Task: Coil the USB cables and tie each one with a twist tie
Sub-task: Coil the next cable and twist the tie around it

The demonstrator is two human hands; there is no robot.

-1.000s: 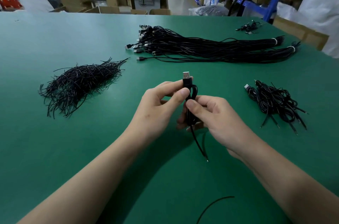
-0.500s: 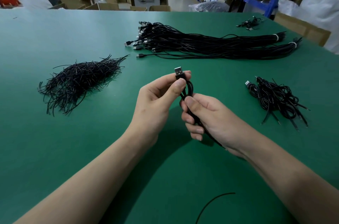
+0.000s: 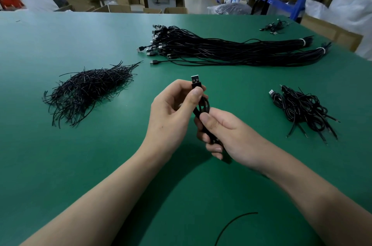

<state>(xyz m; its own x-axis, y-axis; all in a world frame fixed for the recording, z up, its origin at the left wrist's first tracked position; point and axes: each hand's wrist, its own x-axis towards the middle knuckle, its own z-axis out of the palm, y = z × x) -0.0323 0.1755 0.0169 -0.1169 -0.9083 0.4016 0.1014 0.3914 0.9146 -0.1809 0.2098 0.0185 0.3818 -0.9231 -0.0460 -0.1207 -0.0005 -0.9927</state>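
A black USB cable (image 3: 203, 105) is folded into a narrow coil above the green table (image 3: 120, 165). Its silver plug (image 3: 195, 80) points up and away from me. My left hand (image 3: 173, 116) pinches the coil just below the plug between thumb and fingers. My right hand (image 3: 223, 135) grips the lower part of the coil, fingers curled round it, hiding the cable's tail. A pile of black twist ties (image 3: 88, 90) lies to the left. One loose twist tie (image 3: 233, 225) lies near the front edge.
A long bundle of uncoiled black USB cables (image 3: 231, 50) stretches across the far middle. Several coiled, tied cables (image 3: 302, 110) are heaped at the right. A few more cables (image 3: 273, 27) lie at the far right corner. Boxes and blue shelving stand beyond the table.
The hanging tail of the cable has been drawn up into my right hand. Both hands and the coil have stayed in about the same place above the table.
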